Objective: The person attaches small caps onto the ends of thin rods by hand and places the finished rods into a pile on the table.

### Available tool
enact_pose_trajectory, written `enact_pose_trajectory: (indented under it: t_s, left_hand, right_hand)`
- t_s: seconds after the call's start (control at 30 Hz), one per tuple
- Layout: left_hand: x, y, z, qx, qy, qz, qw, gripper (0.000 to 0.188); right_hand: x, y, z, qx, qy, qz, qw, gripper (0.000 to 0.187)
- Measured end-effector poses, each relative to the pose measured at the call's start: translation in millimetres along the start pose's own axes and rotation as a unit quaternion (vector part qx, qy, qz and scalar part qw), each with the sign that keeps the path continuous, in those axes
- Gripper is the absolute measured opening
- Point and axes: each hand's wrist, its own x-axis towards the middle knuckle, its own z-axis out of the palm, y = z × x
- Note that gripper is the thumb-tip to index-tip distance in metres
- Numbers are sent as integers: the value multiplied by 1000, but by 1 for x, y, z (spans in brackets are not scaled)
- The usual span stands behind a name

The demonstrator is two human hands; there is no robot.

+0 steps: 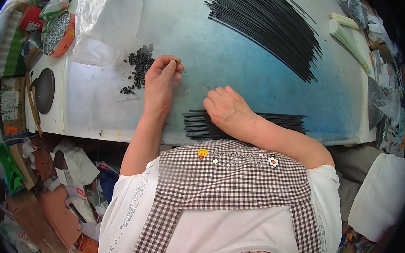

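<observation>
Bowl (68, 41) of small silvery parts sits at the far left, then a crumpled white plastic bag (107, 24) on the tabletop (98, 118), then a loose heap of short black cylinders (141, 63) lying every which way, no shared direction at all. Left hand (159, 80) is right beside that heap, thumb and fingers pinched together with a tiny silvery bit (183, 71) showing at the tips. Looks held, but it's too small for me to tell what it is or which way it points. Honestly I'd go with a light tip pinch there, leaving the end poking out where you can see it, and work one piece at a time. Further right, the near bundle of black rods (197, 126) runs left to right, roughly along the near edge, left ends a bit ragged; evening those up would probably help. Right hand (227, 110) reaches over it palm down, fingers curled in, and I can't tell whether they grip anything. Beyond, the far bundle of black rods (267, 31) slants from upper left to lower right, so its long axis sits at an angle to the near one's.
</observation>
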Motion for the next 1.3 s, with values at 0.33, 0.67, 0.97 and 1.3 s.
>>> enact_pose_trajectory:
  t_s: [0.33, 0.67, 0.97, 1.3]
  left_hand:
    - [-9, -6, 4, -51, -53, -44, 996, 13]
    - [-14, -6, 10, -39, -68, -48, 996, 17]
    - [-19, -20, 13, -12, -49, -58, 997, 21]
    - [-29, -18, 22, 317, -49, 131, 938, 10]
  right_hand:
    - [34, 22, -30, 123, 199, 104, 967, 18]
    - [47, 19, -24, 95, 216, 95, 967, 16]
    - [40, 15, -25, -64, 246, -2, 967, 16]
    - [26, 16, -12, 175, 110, 156, 966, 13]
